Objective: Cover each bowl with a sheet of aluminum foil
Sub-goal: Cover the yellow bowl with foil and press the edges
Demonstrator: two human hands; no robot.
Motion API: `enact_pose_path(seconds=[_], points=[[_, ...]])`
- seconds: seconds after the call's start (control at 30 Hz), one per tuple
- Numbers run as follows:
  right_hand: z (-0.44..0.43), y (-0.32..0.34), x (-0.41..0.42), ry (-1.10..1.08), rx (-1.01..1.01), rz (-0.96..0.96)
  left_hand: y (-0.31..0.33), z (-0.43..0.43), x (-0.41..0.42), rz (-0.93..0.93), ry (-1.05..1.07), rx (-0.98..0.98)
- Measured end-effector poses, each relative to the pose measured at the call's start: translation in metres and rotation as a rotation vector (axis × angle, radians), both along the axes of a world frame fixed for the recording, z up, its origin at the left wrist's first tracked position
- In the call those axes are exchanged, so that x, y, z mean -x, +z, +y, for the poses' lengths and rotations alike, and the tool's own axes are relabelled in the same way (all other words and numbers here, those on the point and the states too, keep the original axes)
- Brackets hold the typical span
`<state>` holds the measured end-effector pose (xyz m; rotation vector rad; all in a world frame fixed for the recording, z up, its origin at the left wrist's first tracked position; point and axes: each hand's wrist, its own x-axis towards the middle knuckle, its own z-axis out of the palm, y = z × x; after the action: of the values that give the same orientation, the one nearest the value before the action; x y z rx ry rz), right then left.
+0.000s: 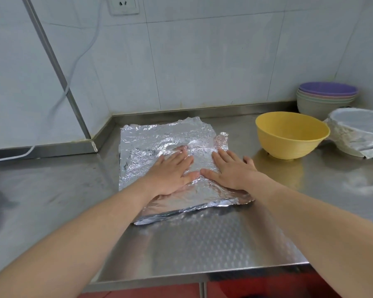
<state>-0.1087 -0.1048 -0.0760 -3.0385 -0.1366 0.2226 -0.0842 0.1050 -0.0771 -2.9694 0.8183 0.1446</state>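
Note:
A crinkled sheet of aluminum foil [159,138] lies flat on the steel counter [52,190]. My left hand [170,175] and my right hand [230,171] press down on its near half side by side, palms flat, fingers straight, thumbs almost touching. An empty yellow bowl [291,136] stands uncovered to the right of the sheet. Further right, partly cut off by the frame edge, a bowl wrapped in foil [357,132] rests on the counter. Behind them, a stack of several bowls [325,100] with a purple one on top sits against the wall.
Tiled walls close the counter at the back and left, with a steel upstand along them. A white cable [73,67] hangs from a wall socket [123,5] down to the counter's left end. The counter's front edge [202,274] runs below my forearms.

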Motion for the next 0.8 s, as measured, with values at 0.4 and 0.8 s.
enact_pose_path(seconds=[0.4,0.8], points=[[0.021,0.008,-0.050,0.088,-0.063,-0.176,0.000,-0.005,0.002,0.034,0.134,0.028],[0.017,-0.003,-0.060,0.042,-0.014,-0.036,0.021,0.001,0.009,-0.021,-0.095,0.026]])
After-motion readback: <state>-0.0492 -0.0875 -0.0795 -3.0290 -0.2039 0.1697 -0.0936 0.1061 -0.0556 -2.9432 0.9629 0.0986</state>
